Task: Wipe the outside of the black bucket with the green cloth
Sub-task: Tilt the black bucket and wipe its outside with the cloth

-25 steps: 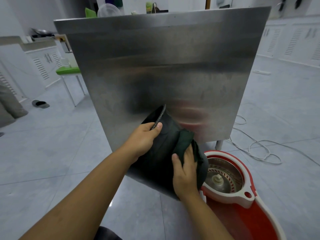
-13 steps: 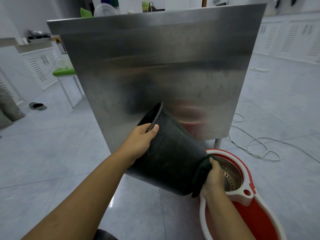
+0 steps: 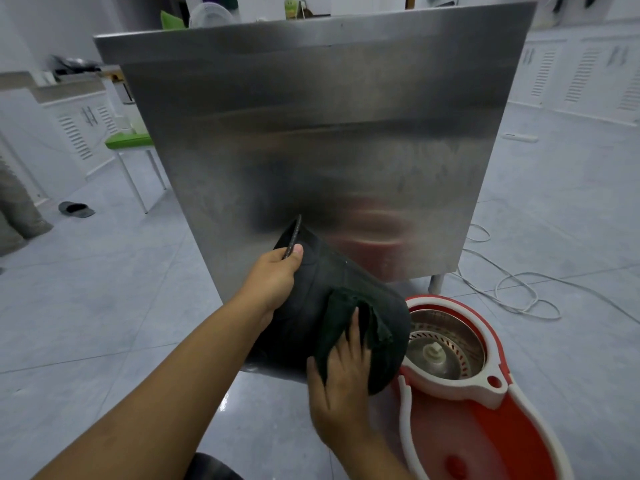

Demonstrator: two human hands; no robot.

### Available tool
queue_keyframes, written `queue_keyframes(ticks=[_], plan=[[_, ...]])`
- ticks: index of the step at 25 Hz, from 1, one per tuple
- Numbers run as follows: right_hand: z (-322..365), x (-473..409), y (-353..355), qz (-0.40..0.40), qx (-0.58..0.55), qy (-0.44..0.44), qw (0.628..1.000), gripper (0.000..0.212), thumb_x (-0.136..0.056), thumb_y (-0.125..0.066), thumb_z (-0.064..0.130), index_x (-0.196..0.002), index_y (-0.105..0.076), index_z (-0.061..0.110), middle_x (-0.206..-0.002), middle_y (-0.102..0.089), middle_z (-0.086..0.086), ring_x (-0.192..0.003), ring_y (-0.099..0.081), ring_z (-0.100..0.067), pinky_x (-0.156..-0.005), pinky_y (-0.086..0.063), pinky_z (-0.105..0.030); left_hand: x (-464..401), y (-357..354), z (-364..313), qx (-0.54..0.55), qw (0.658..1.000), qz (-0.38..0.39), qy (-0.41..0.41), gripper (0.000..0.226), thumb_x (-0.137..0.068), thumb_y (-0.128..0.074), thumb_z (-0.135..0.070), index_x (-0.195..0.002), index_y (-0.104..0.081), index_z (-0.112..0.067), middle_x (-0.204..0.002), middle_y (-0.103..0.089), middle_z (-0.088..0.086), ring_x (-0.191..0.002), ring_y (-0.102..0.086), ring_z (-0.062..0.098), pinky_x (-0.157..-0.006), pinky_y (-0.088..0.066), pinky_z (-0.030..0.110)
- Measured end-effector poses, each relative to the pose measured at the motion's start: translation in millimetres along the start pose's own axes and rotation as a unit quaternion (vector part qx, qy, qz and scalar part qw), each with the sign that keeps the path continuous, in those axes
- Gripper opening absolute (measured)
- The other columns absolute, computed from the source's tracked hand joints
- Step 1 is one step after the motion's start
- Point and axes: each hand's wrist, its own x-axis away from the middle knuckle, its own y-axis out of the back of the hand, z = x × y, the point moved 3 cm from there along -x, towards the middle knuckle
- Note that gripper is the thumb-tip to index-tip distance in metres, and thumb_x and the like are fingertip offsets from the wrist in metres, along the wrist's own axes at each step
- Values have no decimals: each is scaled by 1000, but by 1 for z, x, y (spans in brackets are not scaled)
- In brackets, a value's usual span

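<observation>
The black bucket [image 3: 311, 320] hangs tilted in the air, its mouth pointing up and away, its base toward me at the lower right. My left hand [image 3: 273, 278] grips the rim at the top, thumb on the outside. The dark green cloth [image 3: 349, 313] lies spread on the bucket's outer wall near the base. My right hand [image 3: 343, 379] presses flat on the cloth, fingers spread against the bucket.
A steel-sided table [image 3: 311, 133] stands directly behind the bucket. A red and white spin mop bucket [image 3: 485, 427] sits on the floor to the right. White cable [image 3: 512, 292] loops over the grey tiles. A green stool [image 3: 131, 143] and a slipper [image 3: 76, 208] are at left.
My right hand has come back with the cloth from the bucket's far lower edge onto the side wall nearer me. The left hand keeps its grip on the rim.
</observation>
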Motion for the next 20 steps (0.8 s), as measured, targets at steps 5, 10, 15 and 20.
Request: queue_keyframes(ticks=[5, 10, 15, 20], plan=[[-3, 34, -16, 58, 64, 60, 994, 82, -93, -45, 38, -153, 11, 31, -162, 17, 17, -151, 1, -17, -117, -8, -36, -1, 3, -3, 3, 1000, -18, -16, 30, -102, -44, -39, -114, -64, -21, -108, -59, 0, -101, -52, 17, -87, -41, 30], [15, 5, -10, 34, -41, -15, 998, 71, -97, -39, 36, -155, 1, 30, -164, 0, 13, -151, 0, -10, -120, -6, -36, 3, -5, -8, -13, 999, 15, -34, 29, -101, -44, -40, -108, -63, -20, -104, -63, 6, -99, -56, 21, -89, -42, 35], [0, -38, 16, -60, -135, -88, 985, 62, -93, -40, 34, -152, -28, 20, -156, -35, 2, -147, -24, -12, -120, -17, -39, 7, -2, -8, -10, 998, 37, -40, 29, -99, -45, -42, -99, -60, -18, -94, -57, 11, -90, -54, 22, -82, -41, 38], [-65, -36, 38, -101, -168, -363, 911, 46, -100, -41, 33, -144, -37, 22, -146, -45, -10, -139, -35, -33, -114, -27, -47, 15, 0, -12, -39, 998, 35, -33, 39, -99, -46, -44, -99, -69, -13, -107, -72, 16, -104, -67, 33, -98, -51, 49]])
